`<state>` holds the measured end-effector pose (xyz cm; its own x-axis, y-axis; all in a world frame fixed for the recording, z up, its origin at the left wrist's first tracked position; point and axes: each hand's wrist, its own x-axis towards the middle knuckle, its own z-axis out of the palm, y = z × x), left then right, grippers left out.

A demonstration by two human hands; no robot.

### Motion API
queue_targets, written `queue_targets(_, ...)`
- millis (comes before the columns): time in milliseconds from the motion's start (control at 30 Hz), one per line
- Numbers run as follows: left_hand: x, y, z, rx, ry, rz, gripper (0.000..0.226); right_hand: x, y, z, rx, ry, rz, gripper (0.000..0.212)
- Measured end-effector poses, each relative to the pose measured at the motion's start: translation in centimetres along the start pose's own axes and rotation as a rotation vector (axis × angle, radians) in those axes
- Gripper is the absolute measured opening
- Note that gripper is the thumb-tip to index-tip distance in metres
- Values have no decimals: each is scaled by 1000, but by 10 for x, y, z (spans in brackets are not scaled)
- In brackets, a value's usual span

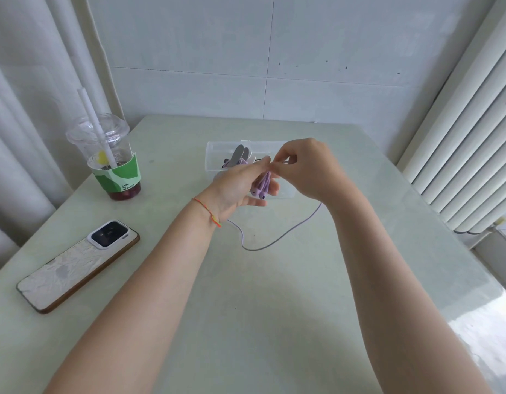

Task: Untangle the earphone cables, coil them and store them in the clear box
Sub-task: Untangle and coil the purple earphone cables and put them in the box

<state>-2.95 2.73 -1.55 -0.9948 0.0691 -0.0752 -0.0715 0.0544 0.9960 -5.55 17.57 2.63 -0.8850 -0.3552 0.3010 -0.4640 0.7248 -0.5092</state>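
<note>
My left hand [240, 184] is raised above the table with purple earphone cable [263, 184] wound round its fingers; two purple earbuds hang at the bottom of the bundle. My right hand [305, 166] pinches the cable near my left fingertips. A loose length of the same cable trails down onto the table in a loop [274, 243]. Behind both hands lies the clear box [214, 155], open, with grey and dark items in it; my hands hide its right part.
A plastic cup [109, 157] with a green sleeve, a white straw and dark drink stands at the back left. A phone [75, 268] lies face down near the table's left edge. A white radiator flanks the right side.
</note>
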Motion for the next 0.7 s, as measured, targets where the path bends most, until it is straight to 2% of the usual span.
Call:
queue_targets(167, -6, -1, -4, -39, -34, 11, 30, 4, 9, -3, -12, 41, 12, 11)
queue_targets(333, -15, 4, -7, -66, -243, -15, 30, 5, 11, -1, 97, 27, -17, 11)
queue_targets(467, -16, 12, -9, -306, -301, -24, 25, 6, 17, 1, 236, 31, 51, 17)
queue_targets(600, -13, 16, -13, -617, -208, 2, 24, 2, 17, 9, 183, -182, 55, 26)
queue_targets(700, -10, 13, -18, -676, -115, 37, 20, -3, 12, 10, 122, -430, 58, 22)
